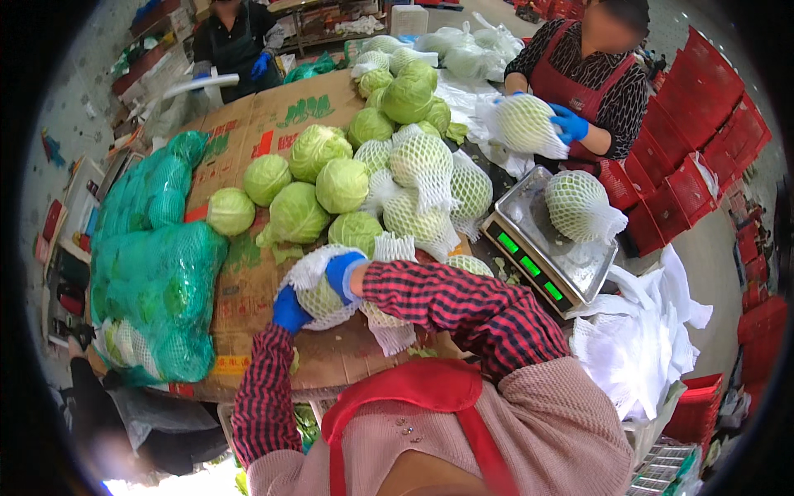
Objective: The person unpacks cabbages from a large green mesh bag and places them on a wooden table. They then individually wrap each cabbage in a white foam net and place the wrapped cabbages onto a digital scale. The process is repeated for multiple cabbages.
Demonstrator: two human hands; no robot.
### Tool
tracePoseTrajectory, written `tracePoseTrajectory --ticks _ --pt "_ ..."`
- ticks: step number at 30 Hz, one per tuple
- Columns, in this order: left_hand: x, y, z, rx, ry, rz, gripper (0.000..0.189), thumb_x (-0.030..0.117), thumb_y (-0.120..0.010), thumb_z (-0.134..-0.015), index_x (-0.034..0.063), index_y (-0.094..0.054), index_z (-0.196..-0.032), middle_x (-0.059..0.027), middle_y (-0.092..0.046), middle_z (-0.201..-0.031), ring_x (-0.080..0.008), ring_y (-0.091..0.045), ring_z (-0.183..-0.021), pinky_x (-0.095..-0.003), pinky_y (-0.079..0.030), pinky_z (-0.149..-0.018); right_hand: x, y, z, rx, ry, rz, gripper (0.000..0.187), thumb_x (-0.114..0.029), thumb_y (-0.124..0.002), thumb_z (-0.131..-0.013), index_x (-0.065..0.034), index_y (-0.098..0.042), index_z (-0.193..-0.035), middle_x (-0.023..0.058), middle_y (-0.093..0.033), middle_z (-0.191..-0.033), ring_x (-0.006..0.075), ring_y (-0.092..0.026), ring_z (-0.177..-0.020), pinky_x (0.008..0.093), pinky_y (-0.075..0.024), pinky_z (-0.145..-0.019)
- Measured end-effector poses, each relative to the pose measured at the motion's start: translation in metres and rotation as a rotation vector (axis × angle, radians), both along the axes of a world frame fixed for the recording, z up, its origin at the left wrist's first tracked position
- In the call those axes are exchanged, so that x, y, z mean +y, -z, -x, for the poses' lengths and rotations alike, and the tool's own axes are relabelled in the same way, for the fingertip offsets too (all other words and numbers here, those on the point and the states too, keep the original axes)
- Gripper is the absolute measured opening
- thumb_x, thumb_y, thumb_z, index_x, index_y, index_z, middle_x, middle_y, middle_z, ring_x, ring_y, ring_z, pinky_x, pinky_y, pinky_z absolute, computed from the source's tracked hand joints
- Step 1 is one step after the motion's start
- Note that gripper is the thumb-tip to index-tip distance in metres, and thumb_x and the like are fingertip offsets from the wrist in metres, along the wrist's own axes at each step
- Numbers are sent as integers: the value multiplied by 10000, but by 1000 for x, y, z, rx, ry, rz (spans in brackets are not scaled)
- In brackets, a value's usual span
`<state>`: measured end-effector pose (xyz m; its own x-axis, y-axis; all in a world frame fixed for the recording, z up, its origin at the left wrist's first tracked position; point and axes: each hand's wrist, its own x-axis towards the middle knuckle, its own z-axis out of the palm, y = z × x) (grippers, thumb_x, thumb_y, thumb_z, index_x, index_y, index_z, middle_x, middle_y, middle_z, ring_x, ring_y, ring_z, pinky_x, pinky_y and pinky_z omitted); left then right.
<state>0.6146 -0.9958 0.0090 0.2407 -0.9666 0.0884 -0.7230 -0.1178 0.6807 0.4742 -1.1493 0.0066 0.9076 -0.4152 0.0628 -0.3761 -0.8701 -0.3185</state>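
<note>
Both my hands, in blue gloves, hold a cabbage in a white foam net sleeve (319,299) over the cardboard-covered table (254,322). My left hand (290,310) grips its left side, and my right hand (344,277) presses on its upper right. The net is bunched along the top of the cabbage. Just beyond lie bare green cabbages, the closest being one cabbage (355,232) behind my right hand. To their right several netted cabbages (422,160) are heaped. Another foam net (391,328) with a cabbage partly shows under my right forearm.
Green mesh sacks of cabbages (155,297) fill the table's left side. A digital scale (527,260) bears a netted cabbage (577,204). White foam nets (633,341) pile at right. Across the table, a co-worker (583,80) holds a netted cabbage (526,124); another person (239,49) stands at far left.
</note>
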Motion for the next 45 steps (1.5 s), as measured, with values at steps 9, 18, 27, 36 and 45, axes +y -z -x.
tracePoseTrajectory --ticks 9,18,27,36,45 --pt "15 5 19 310 -71 74 783 104 -793 -622 12 -392 -1288 -132 -492 -1273 -252 -489 -1161 -341 -406 -956 22 -96 43 217 -121 -330 728 -336 -778 -482 -47 -573 -1118 205 -593 -1081 346 -564 -1015 386 -463 -874" --pt "54 7 20 766 -56 203 786 40 -699 -652 28 -299 -1329 -130 -407 -1323 -273 -425 -1204 -390 -359 -1003 54 -98 59 -291 86 -358 570 -473 -735 -628 -12 -554 -911 188 -562 -822 355 -555 -783 432 -449 -684" --pt "96 9 54 1444 -145 325 699 153 -624 -763 41 -293 -1368 -127 -385 -1363 -278 -404 -1228 -410 -332 -1032 107 -113 86 -256 23 -269 693 -442 -790 -548 -22 -562 -1050 193 -541 -986 373 -508 -953 452 -415 -817" --pt "84 17 63 1710 -249 403 667 249 -578 -813 25 -287 -1370 -126 -381 -1366 -271 -406 -1228 -401 -328 -1033 125 -91 95 -151 -128 -77 1088 -448 -814 -494 -103 -289 -1382 295 -297 -1331 450 -338 -1216 493 -339 -982" --pt "90 -68 98 1266 -217 474 738 508 -445 -874 0 -270 -1379 -139 -352 -1387 -265 -400 -1233 -382 -314 -1036 114 -163 111 -591 -79 -131 946 -505 -753 -568 -97 -374 -1333 203 -417 -1292 369 -431 -1153 472 -325 -974"
